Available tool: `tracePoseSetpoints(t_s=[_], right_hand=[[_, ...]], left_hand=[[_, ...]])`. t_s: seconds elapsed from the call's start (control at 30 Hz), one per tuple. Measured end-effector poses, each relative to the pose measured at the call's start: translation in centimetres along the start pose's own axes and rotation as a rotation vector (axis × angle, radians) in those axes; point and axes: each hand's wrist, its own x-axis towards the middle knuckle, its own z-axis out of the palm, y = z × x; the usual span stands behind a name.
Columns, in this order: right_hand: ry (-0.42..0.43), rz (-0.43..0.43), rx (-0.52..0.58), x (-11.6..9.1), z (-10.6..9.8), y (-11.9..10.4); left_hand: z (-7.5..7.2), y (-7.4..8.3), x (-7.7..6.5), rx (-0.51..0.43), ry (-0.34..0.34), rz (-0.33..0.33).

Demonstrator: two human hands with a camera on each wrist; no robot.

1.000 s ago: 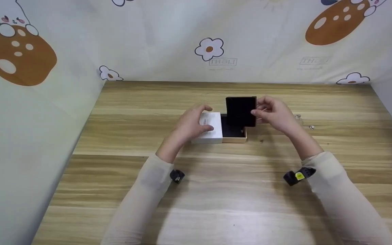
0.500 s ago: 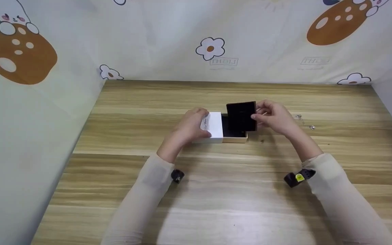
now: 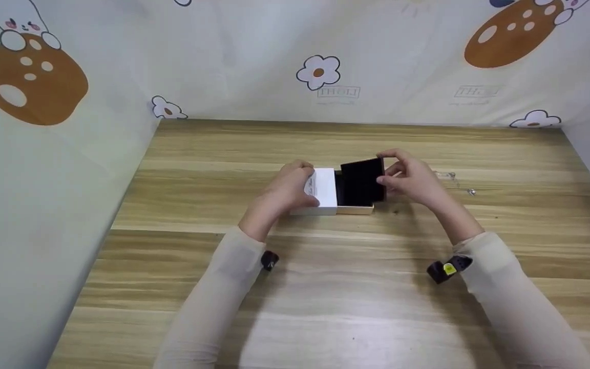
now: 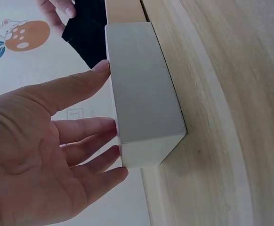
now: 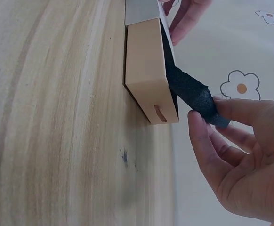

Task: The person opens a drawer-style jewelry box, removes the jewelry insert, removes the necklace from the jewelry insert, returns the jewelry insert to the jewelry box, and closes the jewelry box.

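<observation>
A white sleeve [image 3: 325, 187] covers the left part of a small drawer box lying on the table. Its tan inner tray [image 5: 146, 61], lined in black, sticks out to the right. On the sleeve's top rest the thumb and fingertips of my left hand [image 3: 287, 187], with the fingers extended; the left wrist view shows them along the sleeve's upper edge [image 4: 144, 84]. My right hand [image 3: 410, 174] pinches a square black foam pad [image 3: 361, 182] by its right edge, between thumb and fingers. The pad tilts, its left end down inside the tray and its right end raised.
Small shiny silver pieces [image 3: 471, 192] lie on the wooden table [image 3: 356, 287] to the right, just past my right hand. A pale printed cloth [image 3: 244, 66] hangs behind the table and along its sides.
My right hand has brought the foam pad down into the open tray and tilted it. My left hand has settled on the sleeve, its thumb shifting toward the front edge.
</observation>
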Motion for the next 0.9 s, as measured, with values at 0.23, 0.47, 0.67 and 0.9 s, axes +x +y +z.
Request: tracePoseSetpoints(t_s=[0.23,0.47,0.67,0.9], right_hand=[[0.016,-0.022,-0.03,0.0,0.2,0.1],[0.011,-0.011,-0.017,0.2,0.6,-0.2],[-0.003,0.026,0.004,0.4,1.1,-0.6],[0.0,0.03,-0.008,0.6,1.4,-0.7]], left_hand=[[-0.1,0.0,0.0,0.035,0.003,0.034],[-0.1,0.0,0.1,0.027,-0.005,0.017],[-0.2,0.0,0.2,0.057,-0.009,0.026],[-0.2,0.1,0.1,0.061,-0.002,0.019]])
